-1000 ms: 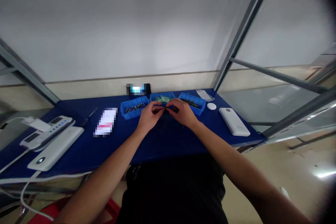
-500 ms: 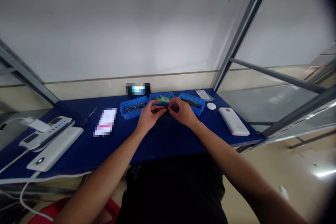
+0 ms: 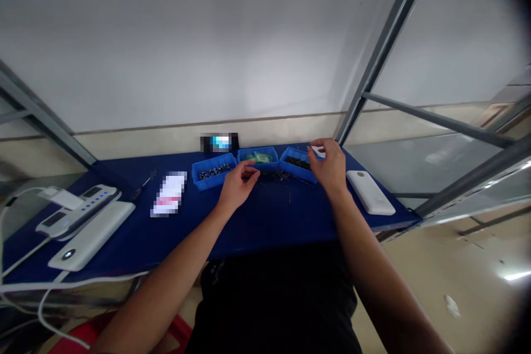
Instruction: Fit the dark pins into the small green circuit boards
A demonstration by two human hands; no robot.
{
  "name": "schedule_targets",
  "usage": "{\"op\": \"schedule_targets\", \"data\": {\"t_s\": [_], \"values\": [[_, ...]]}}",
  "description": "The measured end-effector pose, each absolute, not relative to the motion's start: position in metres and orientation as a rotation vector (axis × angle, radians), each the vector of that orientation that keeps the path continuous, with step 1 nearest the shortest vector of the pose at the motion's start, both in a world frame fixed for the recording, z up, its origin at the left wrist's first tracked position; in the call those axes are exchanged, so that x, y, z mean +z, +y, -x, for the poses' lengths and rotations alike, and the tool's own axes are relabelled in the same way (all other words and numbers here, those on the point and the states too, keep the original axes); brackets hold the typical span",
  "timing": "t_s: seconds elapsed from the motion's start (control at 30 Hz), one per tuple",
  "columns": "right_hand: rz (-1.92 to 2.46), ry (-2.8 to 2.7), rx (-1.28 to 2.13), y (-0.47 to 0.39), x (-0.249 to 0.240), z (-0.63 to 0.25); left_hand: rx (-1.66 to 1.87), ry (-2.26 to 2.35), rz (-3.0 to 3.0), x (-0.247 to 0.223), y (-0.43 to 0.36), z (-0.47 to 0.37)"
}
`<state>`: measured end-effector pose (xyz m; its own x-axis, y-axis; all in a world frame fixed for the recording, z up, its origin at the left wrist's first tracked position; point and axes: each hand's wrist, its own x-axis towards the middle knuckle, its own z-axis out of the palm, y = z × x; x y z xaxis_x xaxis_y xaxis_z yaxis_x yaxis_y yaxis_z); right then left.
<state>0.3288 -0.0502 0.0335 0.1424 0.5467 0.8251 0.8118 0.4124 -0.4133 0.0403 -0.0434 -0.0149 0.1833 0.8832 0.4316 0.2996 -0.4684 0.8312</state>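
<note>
My left hand [image 3: 239, 181] is closed in a pinch in front of the middle blue bin [image 3: 269, 166], on something I cannot make out. My right hand [image 3: 329, 165] is over the clear plastic bag [image 3: 318, 150], just right of the right blue bin [image 3: 290, 169], its thumb and fingers apart. Dark thin pieces fill that right bin. Green packets [image 3: 258, 157] lie in the middle bin, and small metal parts [image 3: 214, 172] in the left blue bin [image 3: 207, 182]. Loose thin dark pieces [image 3: 280, 176] are scattered on the table before the bins.
A blue table [image 3: 257, 221] carries a pixelated phone [image 3: 169, 193], a screwdriver [image 3: 143, 185], a power strip [image 3: 78, 213] and a white power bank [image 3: 93, 235] at left. Another power bank [image 3: 370, 193] lies at right. A small screen [image 3: 219, 142] stands behind the bins.
My right hand has moved right, away from my left hand, to the plastic bag. My left hand has stayed near its place. The loose dark pieces between the hands have come into view.
</note>
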Motion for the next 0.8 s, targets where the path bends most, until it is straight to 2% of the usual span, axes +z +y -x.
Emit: {"op": "schedule_targets", "data": {"t_s": [0.1, 0.23, 0.4, 0.67, 0.8], "values": [[1.249, -1.654, -0.193, -0.067, 0.039, -0.33, 1.287, 1.116, -1.876, -0.015, -0.043, -0.04], [1.109, -2.245, 0.06, -0.099, 0.037, -0.323, 1.302, 1.116, -1.883, -0.012, -0.046, -0.041], [1.083, -2.6, 0.025, -0.13, 0.023, -0.304, 1.304, 1.126, -1.905, -0.008, -0.049, -0.041], [1.018, -2.673, -0.089, -0.094, 0.009, -0.277, 1.299, 1.11, -1.914, -0.009, -0.049, -0.041], [0.899, -2.573, 0.007, -0.064, 0.019, -0.267, 1.293, 1.107, -1.908, -0.009, -0.049, -0.04]]}}
